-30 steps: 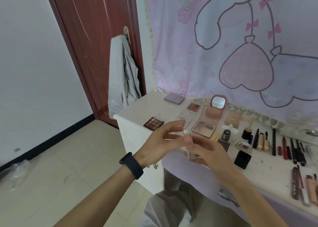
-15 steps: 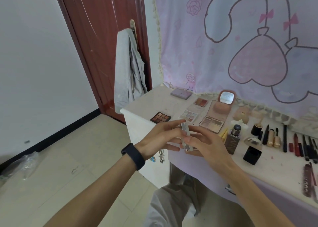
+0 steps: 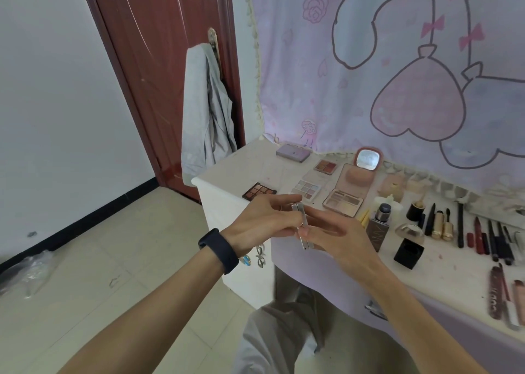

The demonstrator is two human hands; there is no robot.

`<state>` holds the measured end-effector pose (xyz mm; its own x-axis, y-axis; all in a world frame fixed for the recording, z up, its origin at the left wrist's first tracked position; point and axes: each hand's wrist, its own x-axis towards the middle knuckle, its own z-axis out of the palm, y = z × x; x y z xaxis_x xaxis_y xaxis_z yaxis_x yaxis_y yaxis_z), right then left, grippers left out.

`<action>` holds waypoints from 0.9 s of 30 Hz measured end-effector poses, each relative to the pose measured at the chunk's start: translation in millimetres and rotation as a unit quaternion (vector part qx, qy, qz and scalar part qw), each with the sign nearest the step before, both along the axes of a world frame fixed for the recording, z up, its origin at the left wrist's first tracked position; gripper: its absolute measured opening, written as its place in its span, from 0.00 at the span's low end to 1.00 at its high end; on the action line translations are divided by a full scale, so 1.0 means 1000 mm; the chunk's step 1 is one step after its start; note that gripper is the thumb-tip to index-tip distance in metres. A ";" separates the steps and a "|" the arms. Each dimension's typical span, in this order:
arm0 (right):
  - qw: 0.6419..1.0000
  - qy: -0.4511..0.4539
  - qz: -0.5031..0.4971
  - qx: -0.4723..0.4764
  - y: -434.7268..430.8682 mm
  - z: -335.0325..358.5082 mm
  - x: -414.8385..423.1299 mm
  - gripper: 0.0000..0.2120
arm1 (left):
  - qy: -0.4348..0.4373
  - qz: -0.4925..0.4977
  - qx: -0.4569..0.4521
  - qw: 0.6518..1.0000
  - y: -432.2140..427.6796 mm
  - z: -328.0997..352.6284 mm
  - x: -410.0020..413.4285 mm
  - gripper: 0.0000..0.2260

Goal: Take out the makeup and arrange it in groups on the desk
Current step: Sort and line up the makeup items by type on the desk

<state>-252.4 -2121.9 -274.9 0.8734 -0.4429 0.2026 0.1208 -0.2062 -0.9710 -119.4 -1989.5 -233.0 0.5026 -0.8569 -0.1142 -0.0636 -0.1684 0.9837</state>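
A slim silver tube (image 3: pixel 301 226) is pinched near its top by the left hand (image 3: pixel 261 220) and gripped lower down between thumb and fingers of the right hand (image 3: pixel 338 237), above the desk's (image 3: pixel 250 160) front edge. A sorting step is judged to be in hand. Placement among like items is called for next, perhaps beside the row of sticks (image 3: pixel 480 237) rather than the palettes (image 3: pixel 308 189).

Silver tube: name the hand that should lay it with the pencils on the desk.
Right, probably. The right hand and left hand both pinch the silver tube, but the right is on the side of the pencils on the desk.
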 end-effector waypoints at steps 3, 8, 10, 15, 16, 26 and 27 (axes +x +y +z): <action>1.000 0.007 -0.006 0.010 -0.003 -0.004 0.000 0.16 | 0.039 -0.019 -0.010 0.999 0.001 -0.003 0.006 0.27; 0.998 0.034 -0.031 0.037 -0.003 -0.007 0.006 0.15 | 0.087 -0.028 -0.013 0.996 0.000 -0.010 0.010 0.30; 0.997 0.056 -0.047 0.036 -0.003 -0.008 0.009 0.16 | 0.096 -0.019 -0.015 0.995 -0.002 -0.013 0.012 0.27; 0.996 0.059 -0.058 0.043 -0.002 -0.014 0.016 0.16 | 0.119 -0.007 -0.004 0.993 -0.002 -0.017 0.017 0.27; 0.995 0.057 -0.061 0.046 0.000 -0.014 0.018 0.16 | 0.122 -0.008 -0.001 0.993 -0.002 -0.017 0.018 0.26; 0.969 0.093 0.074 0.218 -0.016 -0.010 0.024 0.24 | -0.241 -0.031 -0.007 0.970 0.004 -0.019 0.007 0.48; 0.972 0.097 0.085 0.197 -0.015 -0.008 0.026 0.23 | -0.274 -0.047 -0.004 0.961 0.003 -0.019 0.005 0.48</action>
<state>-226.6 -2137.3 -283.2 0.9454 -0.2995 -0.1287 -0.0719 0.1936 -0.9784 -114.5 -1986.0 -252.0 0.4063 -0.9010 0.1518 -0.5872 -0.1302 0.7989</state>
